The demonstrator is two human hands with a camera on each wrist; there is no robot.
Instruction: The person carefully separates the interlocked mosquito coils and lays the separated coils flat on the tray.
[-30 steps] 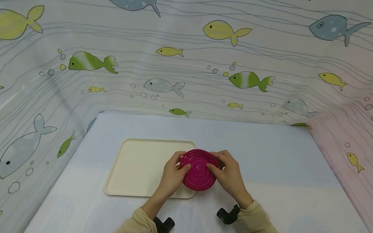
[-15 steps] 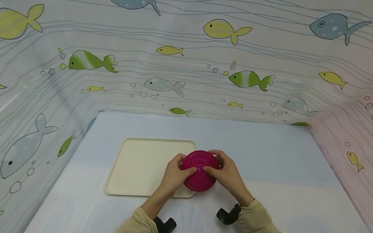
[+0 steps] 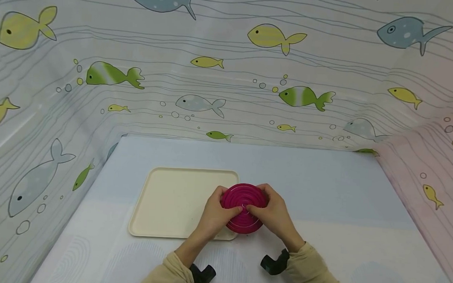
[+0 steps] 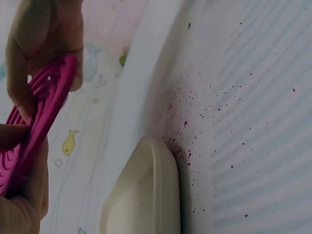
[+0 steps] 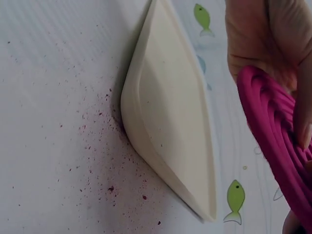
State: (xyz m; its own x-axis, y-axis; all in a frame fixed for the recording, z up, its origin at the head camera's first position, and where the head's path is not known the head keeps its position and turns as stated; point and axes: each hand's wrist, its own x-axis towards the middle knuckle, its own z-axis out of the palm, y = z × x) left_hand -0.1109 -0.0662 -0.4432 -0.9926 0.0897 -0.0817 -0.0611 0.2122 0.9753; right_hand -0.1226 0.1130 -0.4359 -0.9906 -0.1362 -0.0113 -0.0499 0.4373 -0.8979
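Observation:
A magenta mosquito coil (image 3: 243, 224), round with spiral rings, is held up between both hands above the right end of a cream tray (image 3: 169, 202). My left hand (image 3: 213, 213) grips its left side, thumb on the face near the centre and fingers behind. The right hand (image 3: 278, 211) grips the opposite side the same way, its thumb tip close to the left one. In the left wrist view the coil (image 4: 51, 109) is tilted and seen nearly edge-on; the right wrist view shows its rim (image 5: 265, 134). Fingers behind the coil are mostly hidden in the head view.
Small magenta crumbs (image 4: 185, 123) are scattered on the white table (image 3: 324, 189) by the tray's near right corner. Black curved devices (image 3: 203, 275) are at both wrists, below the cuffs. A fish-patterned curtain (image 3: 229, 82) encloses the back and sides.
Both thumbs have slid inward across the coil's face to meet near its centre. The coil has shifted slightly right and down in the head view. The tray stays in place.

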